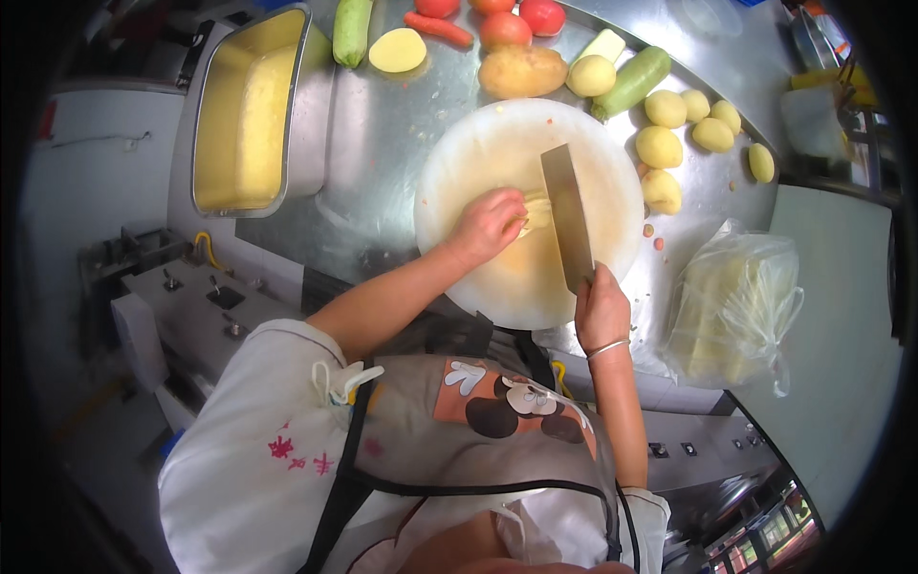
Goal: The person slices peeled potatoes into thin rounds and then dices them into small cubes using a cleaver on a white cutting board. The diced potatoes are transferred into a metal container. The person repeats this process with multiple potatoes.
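Note:
A round white cutting board [459, 158] lies before me on the metal worktop. My right hand [604, 308] grips the handle end of a cleaver [570, 215], whose wide blade stands over the middle of the board. Just left of the blade, my left hand [491, 224] rests with curled fingertips on pale yellow potato pieces [536, 210]. The fingers partly hide these pieces, and their exact cut cannot be told. Small orange bits lie near the board's rim.
Beyond the board lie a large unpeeled potato [522, 71], tomatoes [505, 31], a carrot [438, 29] and zucchini [632, 82]. Several peeled potatoes [659, 147] sit to the right, above a knotted plastic bag [739, 308]. A deep metal pan [308, 107] with yellowish contents stands left.

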The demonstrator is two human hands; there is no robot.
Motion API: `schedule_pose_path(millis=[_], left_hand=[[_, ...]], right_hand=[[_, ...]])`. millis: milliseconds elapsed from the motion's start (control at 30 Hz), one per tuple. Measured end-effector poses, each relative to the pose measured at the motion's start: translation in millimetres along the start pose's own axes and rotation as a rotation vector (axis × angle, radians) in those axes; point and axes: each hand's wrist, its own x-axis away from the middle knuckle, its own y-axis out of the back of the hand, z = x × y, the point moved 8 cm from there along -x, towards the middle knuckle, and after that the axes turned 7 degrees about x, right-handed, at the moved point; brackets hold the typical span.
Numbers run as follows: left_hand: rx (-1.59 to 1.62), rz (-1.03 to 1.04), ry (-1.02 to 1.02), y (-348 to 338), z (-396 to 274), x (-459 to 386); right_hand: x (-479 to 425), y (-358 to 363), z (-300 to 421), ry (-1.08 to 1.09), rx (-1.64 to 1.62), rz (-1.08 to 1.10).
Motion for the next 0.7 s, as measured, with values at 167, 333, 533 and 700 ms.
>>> schedule_pose_path(millis=[167,333,533,700], left_hand=[[0.0,0.005,-0.026,0.1,-2.7,-2.9],[0.014,-0.001,0.006,-0.1,2.5,0.1],[0.003,0.0,-0.017,-1.5,0.2,-1.7],[-0.006,-0.009,-0.022,1.3,-1.2,-2.1]], right_hand=[[6.0,9.1,5.5,-0.003,-0.03,-0.045],[-1.5,5.3,6.2,-0.001,-0.025,-0.049],[-0.1,-6.9,12.0,0.015,0.063,0.038],[3.7,5.9,15.5,-0.004,-0.008,-0.035]])
